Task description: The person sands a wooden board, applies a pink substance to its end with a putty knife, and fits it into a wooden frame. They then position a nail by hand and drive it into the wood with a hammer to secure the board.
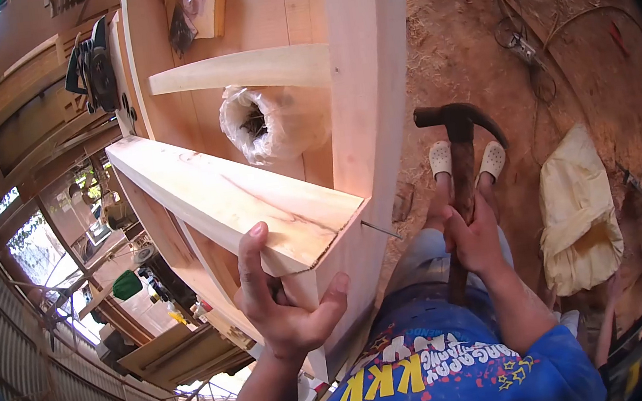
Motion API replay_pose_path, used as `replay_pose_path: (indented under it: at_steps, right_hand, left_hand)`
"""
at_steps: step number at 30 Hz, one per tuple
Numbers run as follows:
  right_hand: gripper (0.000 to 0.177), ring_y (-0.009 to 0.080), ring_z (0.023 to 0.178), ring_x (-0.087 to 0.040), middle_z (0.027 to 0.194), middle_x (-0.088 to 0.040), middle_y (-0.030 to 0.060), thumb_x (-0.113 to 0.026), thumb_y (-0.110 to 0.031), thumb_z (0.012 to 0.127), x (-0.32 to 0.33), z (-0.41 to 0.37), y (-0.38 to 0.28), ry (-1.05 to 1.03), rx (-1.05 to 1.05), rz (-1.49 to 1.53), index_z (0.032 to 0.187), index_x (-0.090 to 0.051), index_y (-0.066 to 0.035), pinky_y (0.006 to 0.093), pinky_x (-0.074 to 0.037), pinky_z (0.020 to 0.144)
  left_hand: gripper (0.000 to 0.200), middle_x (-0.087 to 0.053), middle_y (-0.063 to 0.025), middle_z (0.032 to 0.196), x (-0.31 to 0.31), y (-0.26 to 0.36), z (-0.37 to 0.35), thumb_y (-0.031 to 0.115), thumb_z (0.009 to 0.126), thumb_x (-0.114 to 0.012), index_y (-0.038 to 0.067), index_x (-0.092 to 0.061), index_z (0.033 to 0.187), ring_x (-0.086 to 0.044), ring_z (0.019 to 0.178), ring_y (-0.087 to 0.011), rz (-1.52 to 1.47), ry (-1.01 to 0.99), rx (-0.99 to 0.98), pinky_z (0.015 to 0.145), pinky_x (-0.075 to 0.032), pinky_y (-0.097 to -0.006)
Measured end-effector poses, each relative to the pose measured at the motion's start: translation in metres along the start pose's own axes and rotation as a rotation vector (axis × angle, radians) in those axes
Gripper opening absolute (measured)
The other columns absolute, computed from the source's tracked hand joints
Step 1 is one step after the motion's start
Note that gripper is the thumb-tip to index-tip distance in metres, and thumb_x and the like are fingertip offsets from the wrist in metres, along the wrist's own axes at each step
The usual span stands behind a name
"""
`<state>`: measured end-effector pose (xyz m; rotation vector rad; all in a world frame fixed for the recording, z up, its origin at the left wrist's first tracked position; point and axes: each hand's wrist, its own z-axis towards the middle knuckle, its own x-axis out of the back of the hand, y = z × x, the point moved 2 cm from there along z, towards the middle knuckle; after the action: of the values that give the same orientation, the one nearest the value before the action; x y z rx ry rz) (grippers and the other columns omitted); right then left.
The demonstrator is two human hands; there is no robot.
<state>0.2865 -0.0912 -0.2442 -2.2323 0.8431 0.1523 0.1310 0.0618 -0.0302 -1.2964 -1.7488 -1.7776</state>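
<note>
Above the brown dirt floor (462, 47), the right hand (477, 241) has its grip wrapped round the hammer (462, 155), likely heavy-headed and best held low on its stiff handle, beside the wooden frame (371, 74)'s edge, where a nail (381, 229) pokes out and the left hand (291, 316) rests spread open.

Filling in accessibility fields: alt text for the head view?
The person's right hand grips a hammer; the left hand rests against a wooden beam. A nail juts from the frame near the beam's end.
</note>
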Motion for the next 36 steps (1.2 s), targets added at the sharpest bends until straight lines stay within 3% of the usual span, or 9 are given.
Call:
replay_pose_path:
  at_steps: [5,9,14,19,22,26,29,32,36]
  right_hand:
    - [0.021,0.0085,0.054,-0.054,0.071,-0.057,0.0009,-0.064,-0.021,0.106,-0.003,-0.017,0.022,-0.038,0.223,0.162,0.108,-0.050,-0.006,0.0256,-0.045,0.051]
    - [0.023,0.0082,0.057,-0.056,0.070,-0.058,0.0009,-0.065,-0.023,0.107,-0.001,-0.038,0.012,-0.119,0.161,0.331,0.107,-0.051,-0.004,0.0250,-0.046,0.052]
    - [0.026,0.0073,0.055,-0.054,0.070,-0.058,0.0002,-0.066,-0.026,0.106,-0.011,-0.078,0.017,-0.084,0.519,0.516,0.105,-0.053,-0.003,0.0242,-0.045,0.052]
    - [0.025,0.0069,0.068,-0.055,0.077,-0.058,-0.0009,-0.070,-0.024,0.104,-0.038,-0.095,0.037,-0.073,0.475,0.147,0.109,-0.056,-0.004,0.0284,-0.046,0.062]
    - [0.025,0.0084,0.071,-0.056,0.080,-0.060,-0.0006,-0.070,-0.023,0.104,-0.051,-0.096,0.052,-0.088,0.370,0.268,0.112,-0.056,-0.003,0.0298,-0.047,0.065]
    - [0.016,0.0068,0.054,-0.053,0.068,-0.056,-0.0011,-0.062,-0.017,0.108,-0.052,-0.105,0.048,0.045,0.665,0.371,0.100,-0.055,-0.005,0.0242,-0.046,0.051]
    - [0.022,0.0083,0.066,-0.055,0.076,-0.057,-0.0015,-0.067,-0.025,0.105,-0.054,-0.093,0.037,-0.015,0.481,0.049,0.107,-0.057,-0.005,0.0290,-0.046,0.061]
    - [0.021,0.0103,0.062,-0.057,0.071,-0.057,-0.0015,-0.064,-0.027,0.107,-0.033,-0.095,0.041,0.061,0.657,0.218,0.103,-0.057,-0.008,0.0292,-0.048,0.060]
    - [0.022,0.0084,0.058,-0.050,0.071,-0.050,-0.0038,-0.052,-0.035,0.113,0.028,-0.136,-0.007,0.153,1.117,0.819,0.104,-0.055,-0.015,0.0275,-0.049,0.055]
  left_hand:
    - [0.097,-0.063,-0.0229,0.122,0.001,-0.002,0.001,0.008,0.070,-0.081,0.001,-0.034,0.156,-0.071,0.109,-0.0320,0.024,0.007,-0.016,0.094,-0.059,-0.0409]
    - [0.093,-0.062,-0.0210,0.128,-0.004,0.008,0.002,0.009,0.073,-0.078,0.000,-0.036,0.155,-0.069,0.111,-0.0292,-0.055,0.032,0.072,0.098,-0.057,-0.0398]
    - [0.088,-0.063,-0.0192,0.126,-0.006,0.017,0.002,0.008,0.076,-0.076,-0.001,-0.037,0.154,-0.068,0.110,-0.0261,-0.033,0.016,0.068,0.100,-0.055,-0.0374]
    - [0.083,-0.069,-0.0142,0.113,-0.011,0.026,-0.002,0.010,0.078,-0.073,0.001,-0.039,0.153,-0.070,0.097,-0.0185,-0.104,-0.003,0.062,0.086,-0.057,-0.0313]
    - [0.080,-0.069,-0.0107,0.108,-0.012,0.024,-0.004,0.013,0.080,-0.073,0.003,-0.042,0.152,-0.068,0.092,-0.0150,-0.113,-0.018,0.068,0.084,-0.056,-0.0292]
    - [0.075,-0.070,-0.0103,0.107,-0.011,0.021,-0.005,0.011,0.082,-0.074,0.003,-0.044,0.150,-0.069,0.091,-0.0144,-0.137,-0.023,0.041,0.083,-0.057,-0.0292]
    - [0.072,-0.071,-0.0106,0.105,-0.012,0.023,-0.007,0.008,0.082,-0.075,0.002,-0.044,0.146,-0.070,0.090,-0.0141,-0.172,-0.024,0.029,0.080,-0.058,-0.0285]
    - [0.072,-0.072,-0.0110,0.106,-0.012,0.022,-0.004,0.008,0.082,-0.076,0.002,-0.045,0.146,-0.071,0.090,-0.0148,-0.189,-0.027,0.001,0.081,-0.059,-0.0291]
    - [0.073,-0.072,-0.0117,0.107,-0.008,0.017,-0.005,0.008,0.081,-0.077,0.003,-0.045,0.147,-0.072,0.091,-0.0156,-0.172,-0.050,0.020,0.081,-0.059,-0.0297]
